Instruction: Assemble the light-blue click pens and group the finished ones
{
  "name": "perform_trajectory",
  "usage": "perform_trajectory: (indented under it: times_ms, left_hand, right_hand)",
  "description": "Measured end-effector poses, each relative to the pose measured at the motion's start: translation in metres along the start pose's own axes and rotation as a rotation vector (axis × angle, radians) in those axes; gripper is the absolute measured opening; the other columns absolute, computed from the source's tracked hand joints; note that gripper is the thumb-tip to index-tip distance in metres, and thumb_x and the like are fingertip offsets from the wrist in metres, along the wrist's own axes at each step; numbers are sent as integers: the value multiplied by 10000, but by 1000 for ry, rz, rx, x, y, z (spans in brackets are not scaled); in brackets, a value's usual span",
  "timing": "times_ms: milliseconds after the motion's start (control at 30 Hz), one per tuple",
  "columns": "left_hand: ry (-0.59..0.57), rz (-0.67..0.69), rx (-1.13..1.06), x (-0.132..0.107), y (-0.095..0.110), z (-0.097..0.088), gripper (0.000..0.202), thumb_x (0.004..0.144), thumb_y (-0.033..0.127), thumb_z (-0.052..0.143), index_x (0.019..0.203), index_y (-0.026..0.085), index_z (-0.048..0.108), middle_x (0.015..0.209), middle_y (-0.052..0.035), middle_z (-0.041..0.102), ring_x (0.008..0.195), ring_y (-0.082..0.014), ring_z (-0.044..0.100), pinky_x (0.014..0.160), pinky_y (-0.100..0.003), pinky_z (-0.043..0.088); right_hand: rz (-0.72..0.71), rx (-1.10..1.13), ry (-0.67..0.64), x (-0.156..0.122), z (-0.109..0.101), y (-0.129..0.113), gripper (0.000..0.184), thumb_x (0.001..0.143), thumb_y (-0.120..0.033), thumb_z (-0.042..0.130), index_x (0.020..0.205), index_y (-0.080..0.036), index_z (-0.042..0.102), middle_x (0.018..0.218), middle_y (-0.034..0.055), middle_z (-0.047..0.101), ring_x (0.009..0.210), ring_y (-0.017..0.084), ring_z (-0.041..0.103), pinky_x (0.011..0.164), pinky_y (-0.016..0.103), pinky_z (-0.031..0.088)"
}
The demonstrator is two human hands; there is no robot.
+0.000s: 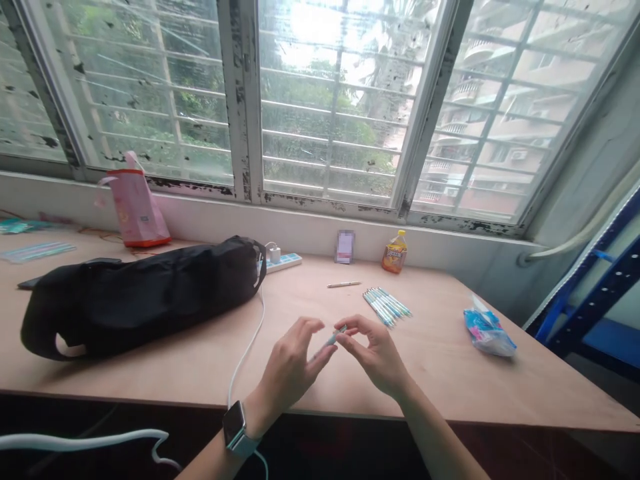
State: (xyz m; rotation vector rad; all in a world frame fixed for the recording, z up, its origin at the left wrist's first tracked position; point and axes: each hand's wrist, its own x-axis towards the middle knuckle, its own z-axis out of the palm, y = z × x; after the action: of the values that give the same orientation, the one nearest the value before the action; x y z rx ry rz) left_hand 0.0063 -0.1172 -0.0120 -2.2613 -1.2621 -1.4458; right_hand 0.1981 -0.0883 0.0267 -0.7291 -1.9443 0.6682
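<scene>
A slim pale-green pen (331,339) is held slantwise between my two hands above the front of the table. My left hand (295,353) has its thumb along the lower part of the pen, with the index finger raised off it; its other fingers are largely hidden. With thumb and fingertips, my right hand (373,350) pinches the pen's upper end. Just beyond my right hand, several similar pens (387,305) lie side by side in a row. A single gold-coloured pen (344,285) lies apart from them, farther back and to the left.
A long black bag (145,293) fills the table's left side, with a pink bag (137,210) behind it. Along the back are a power strip (284,263), a phone (345,247) and a yellow-capped bottle (395,253). A tissue pack (489,330) lies right; a white cable (249,347) crosses the table.
</scene>
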Motion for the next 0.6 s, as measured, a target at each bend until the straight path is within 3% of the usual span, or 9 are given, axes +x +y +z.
perform_trajectory:
  times_ms: [100,267,400,600]
  left_hand:
    - [-153,33,-32,-2,-1,5,74,1045,260,465,1034,229,531,904,-12,630,759,-163,636,681,-276,515]
    - [-342,53,15,-5,-5,10,178,1059,212,387,1137,234,545,1047,-51,621,878,-187,645,763,-293,523]
    - [-472,36,47,-4,-3,8,216,1040,192,389,1151,237,569,1064,-54,616,810,-179,646,699,-278,519]
    - [-504,-19,29,-4,-2,7,233,988,185,480,1183,253,587,1062,-47,625,812,-183,658,718,-280,520]
  right_hand:
    - [82,-51,53,-12,1,9,174,933,-375,637,965,-223,718,931,43,744,874,210,672,831,346,512]
    - [203,-343,32,-25,2,24,183,945,-312,560,925,-255,733,906,46,743,937,254,634,926,433,400]
    - [208,-336,-23,-31,2,29,223,941,-289,503,812,-215,670,816,40,708,829,221,614,780,328,399]
    - [234,-217,-82,-32,5,30,469,1026,-406,362,620,-201,477,571,-17,531,575,141,508,598,256,331]
